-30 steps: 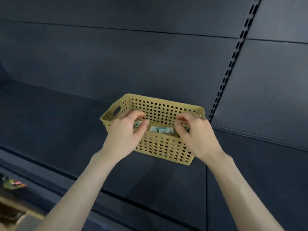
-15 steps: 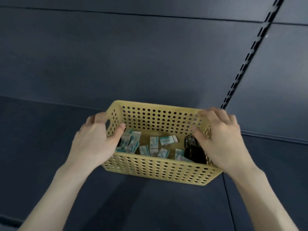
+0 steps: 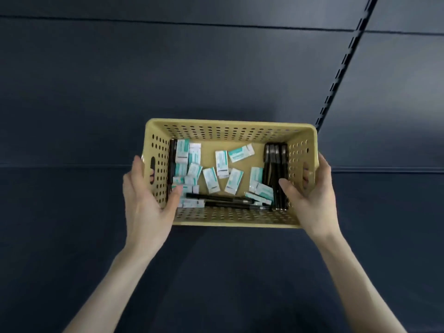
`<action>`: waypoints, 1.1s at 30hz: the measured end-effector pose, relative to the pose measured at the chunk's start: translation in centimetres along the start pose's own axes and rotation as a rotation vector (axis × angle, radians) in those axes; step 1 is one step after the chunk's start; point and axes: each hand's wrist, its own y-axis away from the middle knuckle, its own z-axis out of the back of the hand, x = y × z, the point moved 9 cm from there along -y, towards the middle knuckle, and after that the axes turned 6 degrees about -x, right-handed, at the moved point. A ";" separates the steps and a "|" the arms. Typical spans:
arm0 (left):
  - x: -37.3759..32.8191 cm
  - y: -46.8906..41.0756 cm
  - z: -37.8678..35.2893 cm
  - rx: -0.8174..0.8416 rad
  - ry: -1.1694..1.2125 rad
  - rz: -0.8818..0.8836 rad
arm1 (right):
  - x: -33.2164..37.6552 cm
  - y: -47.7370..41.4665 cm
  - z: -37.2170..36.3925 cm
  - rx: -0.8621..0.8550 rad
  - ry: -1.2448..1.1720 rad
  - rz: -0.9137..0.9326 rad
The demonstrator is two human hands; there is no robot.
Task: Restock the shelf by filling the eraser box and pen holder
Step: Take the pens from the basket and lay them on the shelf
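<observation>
My left hand (image 3: pixel 146 200): it grips the left end wall of the basket, thumb inside, fingers curled around the outside at the handle hole.
Basket (image 3: pixel 228 127): yellow, with many holes, held level between my two hands in front of the dark shelf (image 3: pixel 72 236).
Erasers (image 3: pixel 211 180): small white and green packs, loose on the basket floor, most of them towards the left.
Pens (image 3: pixel 276 169): dark, a row along the right wall; a few lie along the front wall.
My right hand (image 3: pixel 312 198): it grips the right end wall, thumb inside touching the pens, fingers outside.
</observation>
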 end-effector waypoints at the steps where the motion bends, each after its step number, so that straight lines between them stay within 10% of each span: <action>1: 0.4 0.3 -0.2 0.013 0.035 -0.008 | -0.3 0.4 -0.2 0.005 0.001 -0.004; 17: 2.7 5.4 -1.4 0.194 0.062 0.136 | -3.9 4.3 -1.4 0.082 0.059 -0.098; 23: -0.4 6.9 -0.8 0.041 0.030 0.033 | -1.2 7.5 1.4 -0.162 0.209 0.071; 33: -0.1 3.7 -9.3 0.325 -0.359 -0.299 | -0.5 2.5 -6.2 0.064 0.238 0.013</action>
